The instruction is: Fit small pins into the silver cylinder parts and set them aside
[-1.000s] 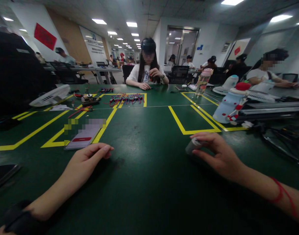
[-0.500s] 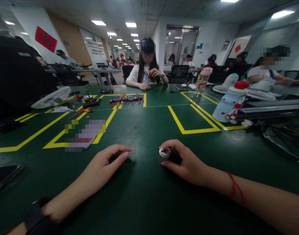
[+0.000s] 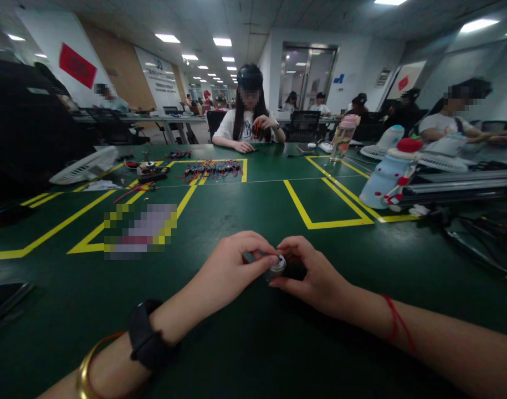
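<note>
In the lower centre of the frame, a small metal cylinder [image 3: 279,267] is held by the right hand [image 3: 319,280], with the fingertips of the left hand [image 3: 227,266] placed at its top. Tangled wires [image 3: 215,170] are heaped on the green surface [image 3: 240,213] just left of centre.

I could see a small metal cylinder [image 3: 277,270], silvery grey, its dark-marked end face turned upward. It was between the thumb and fingers of the right hand [image 3: 319,277], with fingertips of the left hand [image 3: 232,267] at its top.
</note>
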The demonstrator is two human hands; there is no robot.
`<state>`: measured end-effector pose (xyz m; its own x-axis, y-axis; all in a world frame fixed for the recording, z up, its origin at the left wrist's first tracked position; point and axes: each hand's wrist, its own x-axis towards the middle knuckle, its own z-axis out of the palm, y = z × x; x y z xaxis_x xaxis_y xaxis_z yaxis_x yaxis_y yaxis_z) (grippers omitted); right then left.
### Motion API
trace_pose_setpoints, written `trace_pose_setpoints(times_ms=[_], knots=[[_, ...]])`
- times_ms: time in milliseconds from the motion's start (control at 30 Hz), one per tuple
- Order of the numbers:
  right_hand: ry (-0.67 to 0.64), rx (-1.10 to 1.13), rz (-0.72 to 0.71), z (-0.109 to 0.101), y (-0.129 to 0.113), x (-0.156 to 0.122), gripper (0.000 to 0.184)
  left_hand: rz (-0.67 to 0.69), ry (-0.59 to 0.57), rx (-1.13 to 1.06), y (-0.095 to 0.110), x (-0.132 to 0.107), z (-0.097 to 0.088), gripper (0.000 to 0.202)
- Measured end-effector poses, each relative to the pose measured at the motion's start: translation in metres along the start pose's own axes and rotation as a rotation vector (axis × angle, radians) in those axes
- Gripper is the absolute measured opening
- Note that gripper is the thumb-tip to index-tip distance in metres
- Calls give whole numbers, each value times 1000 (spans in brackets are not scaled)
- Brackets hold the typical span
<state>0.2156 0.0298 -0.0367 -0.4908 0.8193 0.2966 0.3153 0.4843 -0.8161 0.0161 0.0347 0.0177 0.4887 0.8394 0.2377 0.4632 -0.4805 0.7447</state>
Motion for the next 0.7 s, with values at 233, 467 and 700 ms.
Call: trace_pose_setpoints(times_ms=[233,467,700], knots=[[-10,-185,-34,-8,-8,-3,42,-65,131,-48,-10,-11,-4,14],[35,-262,-34,-14,-3,-4,39,-26,-18,189,-37,-21,16,9],[3,-241,-17,-16,-5,-3,39,-79,27,88,-35,-19,3,20]])
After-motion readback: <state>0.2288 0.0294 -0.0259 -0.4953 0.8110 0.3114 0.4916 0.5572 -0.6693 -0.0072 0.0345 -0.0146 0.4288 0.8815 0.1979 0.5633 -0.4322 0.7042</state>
